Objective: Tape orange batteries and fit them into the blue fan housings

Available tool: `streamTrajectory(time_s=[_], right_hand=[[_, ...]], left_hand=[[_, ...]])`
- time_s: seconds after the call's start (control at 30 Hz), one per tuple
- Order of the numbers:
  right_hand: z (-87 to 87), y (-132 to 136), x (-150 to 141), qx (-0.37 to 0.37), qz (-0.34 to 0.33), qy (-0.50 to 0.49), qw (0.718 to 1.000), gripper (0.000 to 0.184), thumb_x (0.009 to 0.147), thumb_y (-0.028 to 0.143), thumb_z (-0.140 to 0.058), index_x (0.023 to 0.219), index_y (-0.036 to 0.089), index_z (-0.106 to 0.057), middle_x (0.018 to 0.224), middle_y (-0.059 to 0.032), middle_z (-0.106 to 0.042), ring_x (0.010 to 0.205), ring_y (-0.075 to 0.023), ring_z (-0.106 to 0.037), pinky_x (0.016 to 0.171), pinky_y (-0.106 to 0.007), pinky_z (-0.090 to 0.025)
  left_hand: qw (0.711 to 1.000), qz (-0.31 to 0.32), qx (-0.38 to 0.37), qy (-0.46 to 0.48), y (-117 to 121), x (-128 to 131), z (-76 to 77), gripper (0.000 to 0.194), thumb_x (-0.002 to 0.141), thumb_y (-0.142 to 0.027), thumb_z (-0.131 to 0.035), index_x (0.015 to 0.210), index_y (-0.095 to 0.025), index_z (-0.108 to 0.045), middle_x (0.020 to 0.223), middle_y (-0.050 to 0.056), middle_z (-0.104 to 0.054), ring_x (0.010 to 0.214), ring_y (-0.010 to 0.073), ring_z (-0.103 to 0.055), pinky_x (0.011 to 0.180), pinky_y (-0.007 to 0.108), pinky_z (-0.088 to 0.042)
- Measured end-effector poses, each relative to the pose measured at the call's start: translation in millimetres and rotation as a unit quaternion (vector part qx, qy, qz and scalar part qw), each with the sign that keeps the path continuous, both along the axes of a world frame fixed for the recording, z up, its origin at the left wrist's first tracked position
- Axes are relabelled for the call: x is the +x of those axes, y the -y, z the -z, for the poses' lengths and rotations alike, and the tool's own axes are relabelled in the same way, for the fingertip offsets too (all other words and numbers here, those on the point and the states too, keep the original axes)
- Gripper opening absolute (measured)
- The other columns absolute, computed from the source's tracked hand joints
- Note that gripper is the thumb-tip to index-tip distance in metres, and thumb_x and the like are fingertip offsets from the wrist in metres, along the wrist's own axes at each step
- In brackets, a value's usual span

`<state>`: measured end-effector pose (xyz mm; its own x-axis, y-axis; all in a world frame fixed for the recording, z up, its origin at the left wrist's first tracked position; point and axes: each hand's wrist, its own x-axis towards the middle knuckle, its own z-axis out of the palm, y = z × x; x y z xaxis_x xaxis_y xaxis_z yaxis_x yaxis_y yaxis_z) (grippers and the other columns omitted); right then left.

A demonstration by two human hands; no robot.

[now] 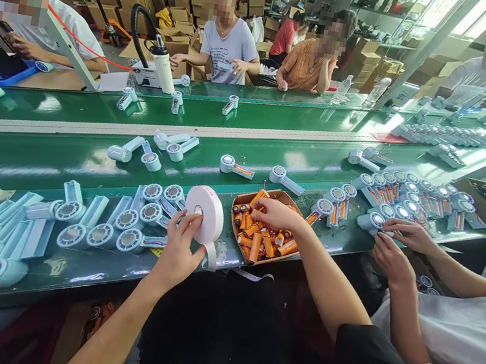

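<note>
A roll of white tape (213, 217) stands on edge in my left hand (180, 246), whose fingers close on its near side. Its loose end hangs down by my thumb. To the right, my right hand (281, 215) reaches over a cardboard box (232, 248) filled with orange cylindrical batteries (263, 244). Its fingertips pinch at an orange battery (260, 197) near the box's far left side; part of the grip is hidden. Light blue handheld fan bodies (127, 220) lie in rows left of the tape roll.
A green conveyor belt (198, 168) runs across, with scattered fan bodies on it. At right, a co-worker's hands (393, 244) handle a fan body beside many others fitted with batteries. Several people sit across the belt. A white bottle (163, 72) stands at the far side.
</note>
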<state>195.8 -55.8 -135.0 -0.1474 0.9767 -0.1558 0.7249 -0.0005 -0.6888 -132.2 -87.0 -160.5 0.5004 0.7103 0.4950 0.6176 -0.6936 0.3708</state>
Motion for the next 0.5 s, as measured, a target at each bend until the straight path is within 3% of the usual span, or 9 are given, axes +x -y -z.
streamTrajectory(time_s=[0.07,0.13,0.23,0.37,0.5], right_hand=[[-1.2,2.1,7.3,0.017,0.008,-0.041,0.999,0.021,0.082,0.03,-0.08,0.097,0.018,-0.073,0.089,-0.003,-0.075,0.082,-0.0192,-0.07,0.077,-0.031,-0.055],[-3.5,7.0,15.8,0.057,0.055,-0.141,0.987,0.041,0.08,0.041,-0.083,0.112,0.017,-0.072,0.093,-0.0028,-0.073,0.084,-0.0181,-0.071,0.079,-0.032,-0.057],[-8.3,19.4,22.5,0.119,0.167,-0.324,0.924,0.059,0.069,0.058,-0.091,0.109,0.019,-0.073,0.091,-0.0028,-0.071,0.081,-0.0198,-0.072,0.078,-0.037,-0.06],[-14.3,44.0,5.2,0.198,0.227,-0.406,0.863,0.055,0.058,0.061,-0.099,0.083,0.022,-0.069,0.102,-0.0068,-0.076,0.099,-0.0267,-0.074,0.09,-0.046,-0.063],[-18.9,70.4,-27.0,0.334,0.226,-0.367,0.839,0.04,0.076,0.053,-0.092,0.08,0.024,-0.065,0.1,-0.0069,-0.076,0.103,-0.0265,-0.073,0.094,-0.048,-0.063]], left_hand=[[1.0,0.001,0.004,0.001,0.8,0.5,-1.2,0.052,0.093,-0.021,-0.065,0.144,-0.023,-0.051,0.137,0.016,-0.06,0.144,0.0393,-0.047,0.113,0.061,-0.053],[1.0,0.001,0.009,0.002,1.6,0.6,-0.8,0.052,0.093,-0.02,-0.065,0.143,-0.023,-0.05,0.136,0.015,-0.061,0.143,0.0384,-0.047,0.112,0.059,-0.054],[1.0,0.003,0.01,0.003,2.6,1.8,2.6,0.053,0.091,-0.017,-0.065,0.142,-0.022,-0.051,0.135,0.014,-0.061,0.141,0.0377,-0.048,0.111,0.059,-0.055],[1.0,0.014,-0.001,-0.013,4.8,8.5,5.2,0.057,0.086,-0.012,-0.063,0.141,-0.023,-0.054,0.135,0.013,-0.063,0.142,0.0379,-0.047,0.112,0.059,-0.053],[0.998,0.049,0.005,-0.033,12.2,21.3,-1.2,0.056,0.085,-0.012,-0.064,0.14,-0.022,-0.058,0.131,0.012,-0.066,0.136,0.0366,-0.047,0.111,0.057,-0.052]])
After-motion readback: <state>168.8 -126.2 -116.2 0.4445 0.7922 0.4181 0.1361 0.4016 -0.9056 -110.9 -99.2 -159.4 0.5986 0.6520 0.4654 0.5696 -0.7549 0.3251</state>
